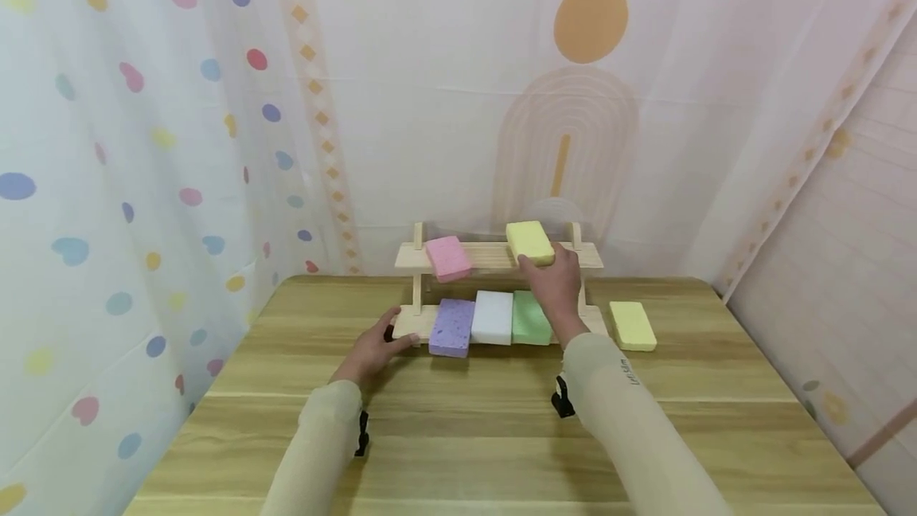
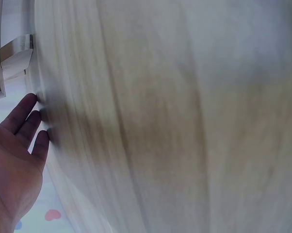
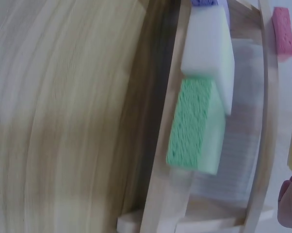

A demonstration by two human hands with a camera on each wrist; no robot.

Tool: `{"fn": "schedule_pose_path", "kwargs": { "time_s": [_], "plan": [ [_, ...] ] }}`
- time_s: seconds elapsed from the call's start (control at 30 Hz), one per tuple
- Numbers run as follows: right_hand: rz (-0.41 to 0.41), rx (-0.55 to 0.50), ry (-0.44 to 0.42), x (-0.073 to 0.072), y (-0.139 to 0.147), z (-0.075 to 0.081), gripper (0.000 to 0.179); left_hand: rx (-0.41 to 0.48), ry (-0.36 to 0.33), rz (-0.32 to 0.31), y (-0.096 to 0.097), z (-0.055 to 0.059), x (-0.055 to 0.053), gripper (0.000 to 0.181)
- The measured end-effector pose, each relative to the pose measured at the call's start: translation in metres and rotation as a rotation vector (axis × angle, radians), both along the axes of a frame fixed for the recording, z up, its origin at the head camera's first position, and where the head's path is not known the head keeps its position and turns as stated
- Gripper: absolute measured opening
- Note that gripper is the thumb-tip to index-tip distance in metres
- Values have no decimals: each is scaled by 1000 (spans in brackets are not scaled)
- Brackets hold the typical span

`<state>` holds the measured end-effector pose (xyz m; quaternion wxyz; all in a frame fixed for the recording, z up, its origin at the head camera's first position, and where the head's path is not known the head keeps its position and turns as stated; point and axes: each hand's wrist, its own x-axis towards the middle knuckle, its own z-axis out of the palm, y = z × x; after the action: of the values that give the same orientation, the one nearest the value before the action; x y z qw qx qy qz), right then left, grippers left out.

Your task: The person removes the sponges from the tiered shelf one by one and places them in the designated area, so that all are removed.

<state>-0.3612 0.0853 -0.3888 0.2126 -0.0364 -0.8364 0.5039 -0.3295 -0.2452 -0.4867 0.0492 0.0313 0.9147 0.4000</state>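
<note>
My right hand (image 1: 559, 281) grips a yellow sponge (image 1: 530, 241) at the right part of the upper shelf of a small two-tier wooden rack (image 1: 487, 256). Whether that sponge touches the shelf, I cannot tell. At the rack's lower left end is my left hand (image 1: 372, 349), thumb along the front edge and fingers round the end; several of its fingers look nearly straight in the left wrist view. A pink sponge (image 1: 448, 259) leans on the upper shelf. Along the lower shelf sit a purple sponge (image 1: 452, 327), a white sponge (image 1: 493, 318) and a green sponge (image 3: 189, 124).
Another yellow sponge (image 1: 633, 326) lies on the wooden table (image 1: 458, 436), to the right of the rack. Behind the table hangs a patterned curtain (image 1: 430, 102), with a dotted curtain (image 1: 143, 221) along the left side.
</note>
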Motion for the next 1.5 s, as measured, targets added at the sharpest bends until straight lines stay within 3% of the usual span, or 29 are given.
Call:
{"fn": "schedule_pose_path", "kwargs": {
  "time_s": [0.37,0.9,1.2,1.5],
  "plan": [
    [-16,-56,83,2,32,15,71,-16,8,-1,-5,0,-4,93],
    [-110,-89,98,6,87,27,65,-57,20,-18,-6,-1,-5,92],
    [-173,-95,85,10,126,17,64,-60,34,-24,-5,-1,-9,91],
    [-196,-127,-9,19,159,-2,68,-50,21,-22,-3,-2,-10,92]
  ]
}}
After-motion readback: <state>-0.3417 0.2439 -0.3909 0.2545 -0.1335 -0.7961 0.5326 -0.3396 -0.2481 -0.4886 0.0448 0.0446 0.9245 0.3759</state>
